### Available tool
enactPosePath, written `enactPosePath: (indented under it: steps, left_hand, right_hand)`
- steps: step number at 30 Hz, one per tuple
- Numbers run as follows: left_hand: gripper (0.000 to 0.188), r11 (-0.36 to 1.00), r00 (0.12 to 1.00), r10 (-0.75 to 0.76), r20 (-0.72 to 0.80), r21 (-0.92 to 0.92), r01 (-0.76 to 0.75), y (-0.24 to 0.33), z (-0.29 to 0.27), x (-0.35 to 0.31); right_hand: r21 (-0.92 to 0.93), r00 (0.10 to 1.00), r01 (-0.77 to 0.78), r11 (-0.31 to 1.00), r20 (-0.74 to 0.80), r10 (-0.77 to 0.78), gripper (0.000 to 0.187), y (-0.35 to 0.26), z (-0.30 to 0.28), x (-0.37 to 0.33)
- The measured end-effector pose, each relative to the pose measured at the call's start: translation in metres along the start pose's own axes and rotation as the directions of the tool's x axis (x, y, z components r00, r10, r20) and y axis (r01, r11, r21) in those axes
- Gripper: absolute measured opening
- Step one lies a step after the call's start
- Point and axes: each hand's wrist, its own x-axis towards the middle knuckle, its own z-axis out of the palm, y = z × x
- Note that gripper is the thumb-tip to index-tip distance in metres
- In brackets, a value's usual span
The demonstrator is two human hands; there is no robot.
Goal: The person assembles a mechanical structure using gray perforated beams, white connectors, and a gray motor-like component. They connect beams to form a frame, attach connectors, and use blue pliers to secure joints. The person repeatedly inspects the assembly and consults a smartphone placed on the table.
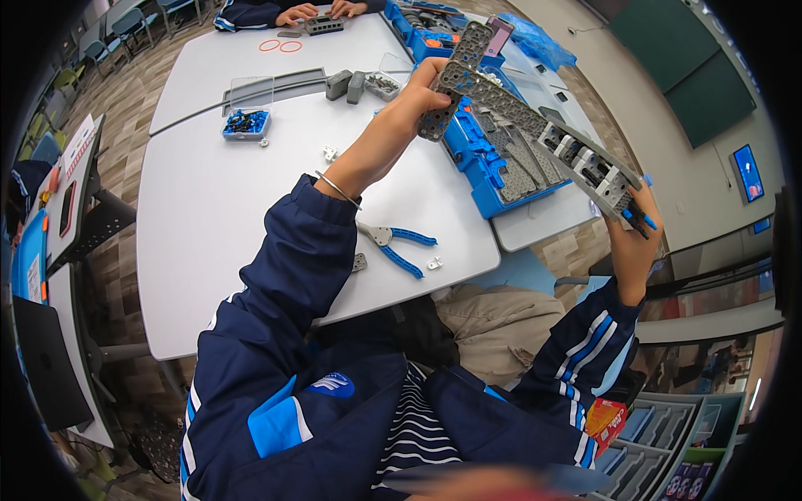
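Observation:
Up in front of me is a long assembly of grey perforated construction-kit beams (505, 107), with a wider cross plate at its far left end. My left hand (420, 93) is closed around that plate, thumb on its near face. At the other end, where white and black connectors (589, 163) and blue pins (638, 222) sit between beams, my right hand (642, 204) grips the assembly. Its fingers are partly hidden behind the beams. Pliers with blue handles (401, 242) lie on the table below my left forearm, near a small white connector (434, 263).
A blue bin (480, 171) of grey beams stands beneath the assembly. On the white table (209, 209) are a clear box of blue and black pins (246, 123), grey blocks (338, 84) and orange rings (280, 46). Another person's hands (322, 12) hold a grey part across the table.

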Motion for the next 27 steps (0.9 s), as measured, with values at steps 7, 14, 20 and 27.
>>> enactPosePath:
  steps: [7, 14, 20, 27]
  left_hand:
    - [0.055, 1.000, 1.000, 0.002, 0.007, 0.013, -0.002, -0.0021, -0.0018, -0.0033]
    - [0.055, 1.000, 1.000, 0.007, 0.010, 0.020, -0.007, -0.0060, -0.0043, -0.0022]
    - [0.055, 0.996, 0.999, -0.012, -0.040, 0.089, 0.015, -0.0044, -0.0014, 0.0014]
    - [0.049, 0.997, 0.999, -0.018, -0.041, 0.069, 0.021, -0.0028, 0.0010, -0.0021]
  right_hand:
    - [-0.046, 1.000, 0.009, 0.999, 0.010, -0.009, 0.038, -0.0010, -0.0013, -0.0021]
    - [-0.039, 0.999, 0.035, 0.999, 0.018, -0.034, 0.039, -0.0025, -0.0042, 0.0018]
    - [-0.007, 1.000, 0.011, 1.000, 0.014, -0.010, 0.040, -0.0011, -0.0038, 0.0036]
    - [-0.025, 1.000, -0.004, 1.000, 0.030, 0.005, 0.040, -0.0043, -0.0017, 0.0014]
